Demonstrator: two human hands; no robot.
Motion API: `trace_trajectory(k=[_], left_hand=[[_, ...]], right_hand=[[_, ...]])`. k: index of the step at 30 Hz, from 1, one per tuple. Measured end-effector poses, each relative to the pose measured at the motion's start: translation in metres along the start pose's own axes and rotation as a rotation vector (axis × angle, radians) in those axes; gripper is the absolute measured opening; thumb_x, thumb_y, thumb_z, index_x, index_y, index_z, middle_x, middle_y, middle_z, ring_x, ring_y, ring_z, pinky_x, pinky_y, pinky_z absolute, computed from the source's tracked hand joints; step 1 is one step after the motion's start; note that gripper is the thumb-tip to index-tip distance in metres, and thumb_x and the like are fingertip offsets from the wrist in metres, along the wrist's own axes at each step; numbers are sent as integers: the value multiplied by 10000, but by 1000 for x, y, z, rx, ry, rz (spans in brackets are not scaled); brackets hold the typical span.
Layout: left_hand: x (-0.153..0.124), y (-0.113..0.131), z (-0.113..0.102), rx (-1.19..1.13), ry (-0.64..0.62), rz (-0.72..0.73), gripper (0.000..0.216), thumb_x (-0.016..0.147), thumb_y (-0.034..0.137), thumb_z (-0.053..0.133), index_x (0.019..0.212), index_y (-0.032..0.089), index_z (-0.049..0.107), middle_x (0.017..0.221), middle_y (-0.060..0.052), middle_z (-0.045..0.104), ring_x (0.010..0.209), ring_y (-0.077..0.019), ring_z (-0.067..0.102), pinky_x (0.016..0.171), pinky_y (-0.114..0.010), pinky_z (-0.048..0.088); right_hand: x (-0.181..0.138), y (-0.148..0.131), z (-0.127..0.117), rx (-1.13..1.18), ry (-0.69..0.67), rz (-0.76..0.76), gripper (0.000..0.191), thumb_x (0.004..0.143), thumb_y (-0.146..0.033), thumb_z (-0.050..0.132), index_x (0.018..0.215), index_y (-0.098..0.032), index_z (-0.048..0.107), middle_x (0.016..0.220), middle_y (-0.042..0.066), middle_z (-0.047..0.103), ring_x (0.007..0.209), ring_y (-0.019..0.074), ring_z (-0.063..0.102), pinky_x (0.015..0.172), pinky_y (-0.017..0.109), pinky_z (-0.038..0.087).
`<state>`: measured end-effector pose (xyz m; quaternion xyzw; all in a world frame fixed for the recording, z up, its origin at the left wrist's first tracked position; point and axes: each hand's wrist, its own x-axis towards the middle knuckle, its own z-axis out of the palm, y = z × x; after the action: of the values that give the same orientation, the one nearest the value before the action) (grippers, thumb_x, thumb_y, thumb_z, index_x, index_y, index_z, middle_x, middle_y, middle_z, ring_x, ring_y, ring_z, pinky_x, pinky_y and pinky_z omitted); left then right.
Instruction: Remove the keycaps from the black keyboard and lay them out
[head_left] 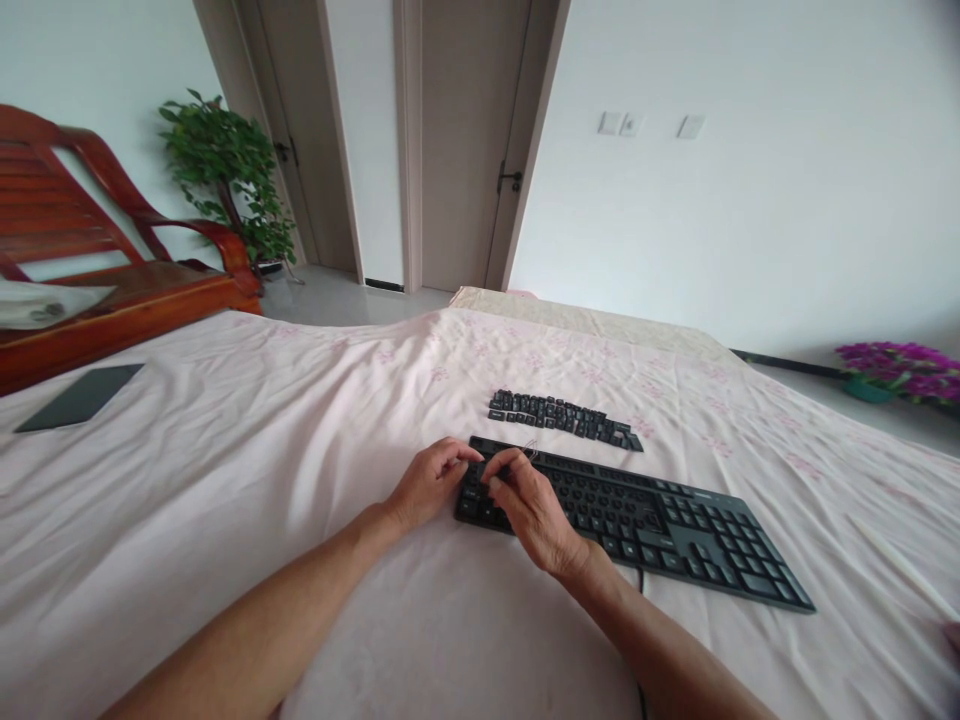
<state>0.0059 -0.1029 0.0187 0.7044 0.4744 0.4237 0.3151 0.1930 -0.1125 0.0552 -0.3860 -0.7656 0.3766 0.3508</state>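
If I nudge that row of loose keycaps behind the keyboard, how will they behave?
The keycaps are small separate pieces, so they would probably scatter rather than move together. They look light. The wrinkled sheet under them should stop them sliding far, though some might tip over.

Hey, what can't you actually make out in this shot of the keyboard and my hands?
- Head view: the keyboard left end, covered by the left hand and right hand.
- The thin wire thing at the right fingertips: too small to identify.
- Legends on the loose keycaps: too small.
- Either hand's grip: unclear.
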Motion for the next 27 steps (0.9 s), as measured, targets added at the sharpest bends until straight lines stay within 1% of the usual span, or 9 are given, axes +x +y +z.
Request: trace_trajectory(k=[3, 6, 8, 12, 15, 18, 23, 25, 27], left_hand=[[0, 3, -1, 22, -15, 8, 231, 842, 194, 465, 972, 199, 656, 990, -45, 626, 899, -166, 574, 813, -268, 462], [0, 4, 0, 49, -31, 46, 232, 813, 143, 470, 944, 197, 653, 970, -43, 622, 892, -168, 569, 796, -271, 467], [-1, 4, 0, 66, -37, 83, 251, 784, 96, 463, 915, 196, 652, 966, -45, 619, 923, -175, 565, 828, -285, 464], [-2, 4, 0, 116, -85, 177, 277, 695, 60, 505, 894, 192, 645, 1028, -58, 602, 995, -201, 549, 915, -323, 435], [-2, 7, -1, 162, -138, 217, 260, 669, 101, 566, 903, 192, 632, 1027, -61, 599, 990, -220, 544, 919, -336, 425], [-1, 11, 0, 204, -135, 183, 236, 667, 178, 627, 902, 202, 626, 982, -54, 612, 950, -225, 550, 891, -334, 427], [-2, 11, 4, 211, -108, 154, 247, 722, 329, 675, 946, 227, 670, 1006, -46, 631, 955, -219, 548, 876, -333, 426], [-2, 9, 4, 206, -119, 154, 221, 729, 337, 679, 926, 238, 691, 989, -42, 645, 949, -217, 549, 885, -341, 420], [-2, 6, 4, 196, -131, 155, 187, 725, 323, 687, 894, 246, 706, 955, -40, 658, 939, -220, 551, 890, -351, 417]], right_hand=[[1, 2, 2, -29, -14, -25, 84, 916, -205, 421, 928, -196, 504, 714, -22, 496, 628, 118, 466, 595, 241, 387], [3, 4, 2, -88, -47, -117, 93, 909, -177, 415, 937, -193, 502, 779, 1, 523, 677, 130, 488, 642, 255, 399], [4, 6, 2, -123, -65, -173, 102, 900, -150, 417, 937, -192, 502, 827, 15, 540, 711, 136, 504, 680, 263, 406], [11, 8, 1, -150, -75, -203, 118, 889, -113, 412, 929, -194, 487, 847, 20, 557, 747, 141, 531, 720, 268, 424], [17, 6, 2, -199, -109, -265, 117, 879, -104, 415, 927, -194, 472, 862, 34, 563, 776, 156, 547, 742, 283, 442], [18, 5, 5, -278, -131, -320, 109, 867, -105, 425, 906, -199, 464, 849, 44, 560, 771, 175, 550, 742, 308, 454], [8, 10, 12, -263, -33, -282, 116, 900, -126, 397, 964, -206, 452, 867, 49, 560, 778, 177, 569, 731, 306, 467], [5, 12, 14, -258, -11, -284, 111, 908, -136, 395, 969, -208, 453, 873, 53, 562, 792, 181, 572, 742, 311, 469], [5, 12, 15, -266, -25, -314, 109, 901, -135, 401, 957, -208, 460, 870, 56, 563, 793, 185, 569, 752, 320, 468]])
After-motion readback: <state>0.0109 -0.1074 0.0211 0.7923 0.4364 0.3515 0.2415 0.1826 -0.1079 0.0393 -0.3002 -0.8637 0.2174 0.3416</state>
